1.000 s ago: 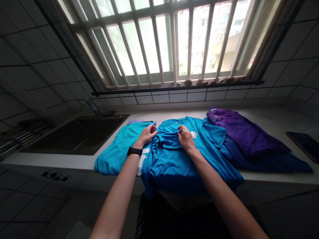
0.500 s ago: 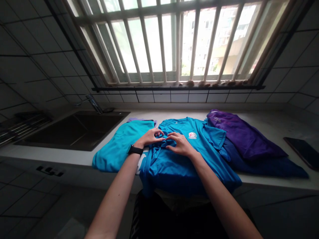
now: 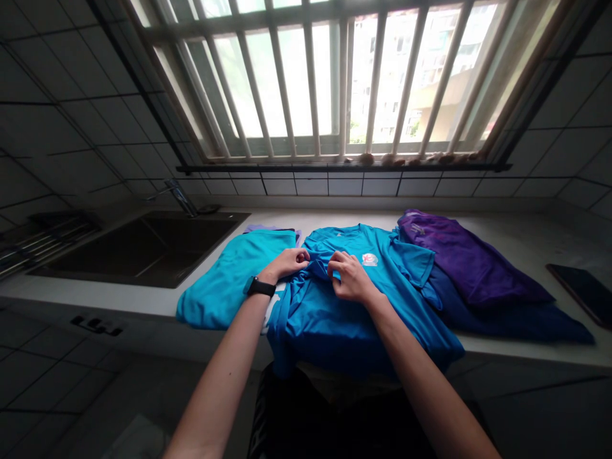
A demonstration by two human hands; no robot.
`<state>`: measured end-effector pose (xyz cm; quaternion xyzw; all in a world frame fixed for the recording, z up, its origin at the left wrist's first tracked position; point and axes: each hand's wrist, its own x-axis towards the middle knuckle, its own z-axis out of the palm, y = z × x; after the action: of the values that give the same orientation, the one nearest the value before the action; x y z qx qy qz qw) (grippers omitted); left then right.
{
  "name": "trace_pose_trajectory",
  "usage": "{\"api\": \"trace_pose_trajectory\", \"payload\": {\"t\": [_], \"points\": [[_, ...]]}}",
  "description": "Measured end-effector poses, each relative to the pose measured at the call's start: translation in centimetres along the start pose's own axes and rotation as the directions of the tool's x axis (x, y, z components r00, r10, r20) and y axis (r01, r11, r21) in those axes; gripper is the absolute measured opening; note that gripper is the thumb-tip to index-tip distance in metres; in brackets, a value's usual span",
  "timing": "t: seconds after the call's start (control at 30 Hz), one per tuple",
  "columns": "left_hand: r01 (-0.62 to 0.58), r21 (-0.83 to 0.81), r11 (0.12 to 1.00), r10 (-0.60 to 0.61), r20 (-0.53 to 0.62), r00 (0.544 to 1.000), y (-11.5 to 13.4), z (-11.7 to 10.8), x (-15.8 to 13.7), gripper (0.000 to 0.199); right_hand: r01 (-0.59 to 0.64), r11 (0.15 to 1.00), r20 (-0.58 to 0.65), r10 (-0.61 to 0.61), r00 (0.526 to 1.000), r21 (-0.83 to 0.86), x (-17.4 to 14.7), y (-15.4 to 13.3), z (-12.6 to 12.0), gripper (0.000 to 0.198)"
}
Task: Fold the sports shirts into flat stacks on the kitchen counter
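A blue T-shirt (image 3: 354, 331) with a small white and red chest logo lies on the counter, its lower edge hanging over the front. My left hand (image 3: 290, 262), below a black wristwatch (image 3: 259, 287), pinches the shirt's bunched sleeve area on the left. My right hand (image 3: 348, 275) pinches the same bunched fabric a little to the right, and a fold stands up between both hands. Folded turquoise cloth (image 3: 224, 274) lies left of the shirt, partly under my left wrist. To the right, a purple garment (image 3: 463, 255) rests on a dark blue one (image 3: 516, 324).
A dark sink (image 3: 129, 255) with a chrome faucet (image 3: 180, 196) is set into the white counter (image 3: 335, 203) at the left. A phone (image 3: 581, 290) lies at the far right. Behind stands a barred window (image 3: 329, 83) with small stones on its sill.
My fingers have closed on the shirt fabric. The right hand has shifted slightly right, and a fold of cloth is now raised between the hands.
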<state>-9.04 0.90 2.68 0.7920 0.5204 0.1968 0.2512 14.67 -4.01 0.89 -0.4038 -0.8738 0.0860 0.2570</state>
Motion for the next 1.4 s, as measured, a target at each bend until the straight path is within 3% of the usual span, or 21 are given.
{"api": "trace_pose_trajectory", "payload": {"t": [0.13,0.3,0.43,0.6,0.7,0.8,0.87,0.97,1.1,1.23,1.33,1.4], "points": [[-0.001,0.011,1.000,0.001,-0.007,1.000,-0.1,0.1,0.0,0.028,-0.001,1.000,0.070,-0.001,0.998,0.023,0.1,-0.1,0.0,0.020],[-0.035,0.034,0.999,0.036,-0.020,0.999,-0.1,-0.1,0.0,0.035,-0.087,0.995,-0.018,0.088,0.996,0.042,0.3,0.5,1.5,0.030],[-0.094,0.001,0.996,0.094,-0.013,0.995,0.2,-0.3,-0.3,0.046,-0.045,0.997,0.099,0.040,0.994,0.055,0.0,0.9,2.1,0.036],[-0.098,-0.038,0.994,0.100,0.061,0.993,0.4,-0.4,-0.5,0.057,0.016,0.995,0.112,-0.027,0.993,0.101,-0.1,0.6,1.8,0.049],[-0.111,0.005,0.994,0.111,0.024,0.993,0.4,-0.4,-0.5,0.059,-0.107,0.993,0.104,0.102,0.989,0.043,0.0,0.4,1.9,0.052],[-0.106,0.076,0.991,0.112,-0.083,0.990,0.3,-0.3,-0.3,0.060,-0.281,0.956,0.116,0.289,0.950,-0.080,0.1,0.6,2.2,0.053],[-0.086,0.117,0.989,0.095,-0.076,0.993,0.0,0.0,0.0,0.059,-0.341,0.930,0.119,0.357,0.926,-0.134,0.2,0.8,2.5,0.054],[-0.036,0.211,0.977,0.041,-0.020,0.999,-0.5,0.5,0.5,0.050,-0.406,0.899,0.102,0.424,0.900,-0.163,0.8,1.1,2.8,0.056],[0.063,0.359,0.931,-0.038,-0.077,0.996,-0.9,1.1,1.0,0.045,-0.447,0.878,0.094,0.466,0.880,-0.172,2.1,1.1,2.5,0.056],[0.069,0.407,0.911,-0.036,-0.087,0.996,-1.0,1.3,1.2,0.042,-0.470,0.855,0.007,0.483,0.875,-0.220,3.5,1.1,1.3,0.043],[0.078,0.415,0.907,-0.038,-0.105,0.994,-1.1,1.0,1.4,0.042,-0.557,0.793,-0.093,0.553,0.828,-0.245,4.1,1.2,0.5,0.034],[0.089,0.413,0.906,-0.044,-0.118,0.992,-1.3,0.9,1.5,0.042,-0.573,0.784,-0.051,0.579,0.814,-0.237,4.4,1.4,0.2,0.028]]}}
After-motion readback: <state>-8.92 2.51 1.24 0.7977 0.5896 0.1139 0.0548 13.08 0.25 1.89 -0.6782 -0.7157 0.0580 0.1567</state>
